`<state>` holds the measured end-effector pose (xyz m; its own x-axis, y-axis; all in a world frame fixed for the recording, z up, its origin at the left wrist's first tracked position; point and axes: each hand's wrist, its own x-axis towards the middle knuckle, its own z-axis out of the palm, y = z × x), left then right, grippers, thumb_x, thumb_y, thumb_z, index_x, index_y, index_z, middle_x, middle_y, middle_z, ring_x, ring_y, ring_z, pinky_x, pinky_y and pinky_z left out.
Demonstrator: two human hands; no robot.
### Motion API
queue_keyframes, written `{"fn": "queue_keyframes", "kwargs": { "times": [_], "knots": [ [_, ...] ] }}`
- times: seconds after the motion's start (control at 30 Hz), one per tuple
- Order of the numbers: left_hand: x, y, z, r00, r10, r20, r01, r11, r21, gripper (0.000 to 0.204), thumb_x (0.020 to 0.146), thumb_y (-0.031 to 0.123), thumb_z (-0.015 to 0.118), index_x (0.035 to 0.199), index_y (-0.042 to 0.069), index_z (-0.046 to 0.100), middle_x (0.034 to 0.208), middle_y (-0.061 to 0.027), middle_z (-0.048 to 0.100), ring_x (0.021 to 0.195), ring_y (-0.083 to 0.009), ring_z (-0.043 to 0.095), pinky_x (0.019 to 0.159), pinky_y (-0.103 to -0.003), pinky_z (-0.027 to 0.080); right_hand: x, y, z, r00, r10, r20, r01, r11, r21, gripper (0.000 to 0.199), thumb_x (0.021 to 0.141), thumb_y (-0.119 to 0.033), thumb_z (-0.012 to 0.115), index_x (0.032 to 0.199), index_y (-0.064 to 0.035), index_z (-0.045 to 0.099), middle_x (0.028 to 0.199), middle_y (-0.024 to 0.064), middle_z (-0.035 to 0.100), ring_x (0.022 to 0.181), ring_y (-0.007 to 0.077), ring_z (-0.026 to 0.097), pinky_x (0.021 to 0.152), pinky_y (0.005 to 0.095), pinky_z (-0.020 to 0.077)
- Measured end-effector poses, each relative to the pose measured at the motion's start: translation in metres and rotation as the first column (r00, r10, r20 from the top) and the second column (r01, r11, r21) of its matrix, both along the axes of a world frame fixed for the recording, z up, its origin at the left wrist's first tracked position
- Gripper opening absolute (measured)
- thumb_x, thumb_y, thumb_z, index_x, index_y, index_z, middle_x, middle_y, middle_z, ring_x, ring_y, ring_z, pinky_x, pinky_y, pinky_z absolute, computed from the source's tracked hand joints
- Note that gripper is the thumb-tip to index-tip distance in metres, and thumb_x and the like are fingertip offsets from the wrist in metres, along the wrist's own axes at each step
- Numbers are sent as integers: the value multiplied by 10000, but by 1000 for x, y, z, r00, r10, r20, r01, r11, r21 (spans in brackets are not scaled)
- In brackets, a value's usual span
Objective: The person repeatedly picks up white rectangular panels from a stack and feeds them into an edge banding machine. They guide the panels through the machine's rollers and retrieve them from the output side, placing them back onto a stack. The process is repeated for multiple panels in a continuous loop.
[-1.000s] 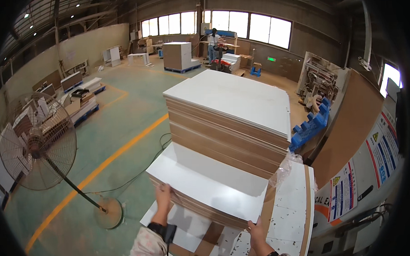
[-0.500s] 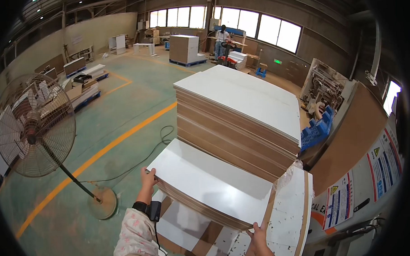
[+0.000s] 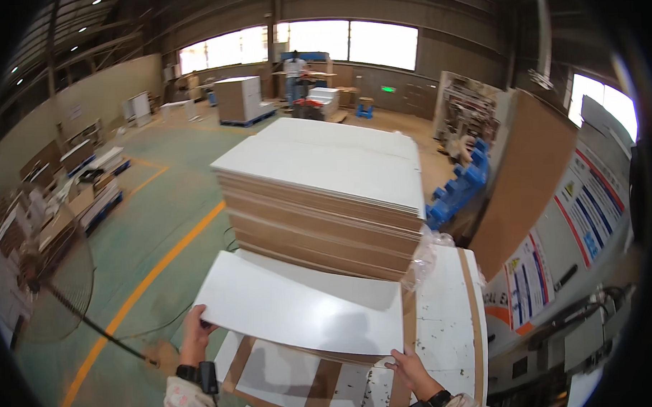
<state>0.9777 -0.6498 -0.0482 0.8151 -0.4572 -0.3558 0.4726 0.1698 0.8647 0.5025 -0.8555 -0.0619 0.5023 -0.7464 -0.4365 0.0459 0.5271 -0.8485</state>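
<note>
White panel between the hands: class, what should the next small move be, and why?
Probably ease the panel slightly toward the body. The left hand holds its near left corner, the right hand is at its near right corner, and the tall stack stands close beyond its far edge, so this would likely give it room.

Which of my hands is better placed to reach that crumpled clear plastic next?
Probably your right hand: it's at the near right corner of the white panel, closer to the clear plastic. Your left hand grips the white panel's left end, farther away.
</note>
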Motion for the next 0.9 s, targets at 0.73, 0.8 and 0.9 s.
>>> {"fn": "queue_keyframes", "kwargs": {
  "times": [0.73, 0.8, 0.9],
  "knots": [
    [-409, -66, 96, 268, -951, 153, 919, 300, 258, 468, 830, 240, 578, 1157, -73, 459, 1082, -144, 545, 979, -245, 513, 800, -373, 425, -307, 119, 69, 625, -712, 320, 749, 663, 12, 291, 861, -141, 579, 1109, 2, 528, 1011, 27, 581, 917, 93, 556, 785, 219, 465],
    [-470, -69, 87, 141, -980, 143, 945, 176, 276, 467, 832, 241, 576, 1158, -72, 458, 1081, -142, 545, 977, -245, 513, 795, -372, 428, -366, 157, 79, 581, -749, 320, 793, 609, -12, 312, 862, -131, 571, 1129, 23, 526, 1060, 66, 582, 967, 125, 547, 821, 264, 450],
    [-568, -73, 72, -25, -992, 122, 954, 13, 298, 465, 836, 242, 574, 1159, -72, 457, 1080, -140, 546, 975, -243, 515, 788, -370, 431, -459, 206, 72, 419, -847, 328, 906, 416, -84, 235, 861, -145, 572, 1039, 8, 558, 971, 57, 603, 895, 131, 571, 789, 273, 461]
  ]
}}
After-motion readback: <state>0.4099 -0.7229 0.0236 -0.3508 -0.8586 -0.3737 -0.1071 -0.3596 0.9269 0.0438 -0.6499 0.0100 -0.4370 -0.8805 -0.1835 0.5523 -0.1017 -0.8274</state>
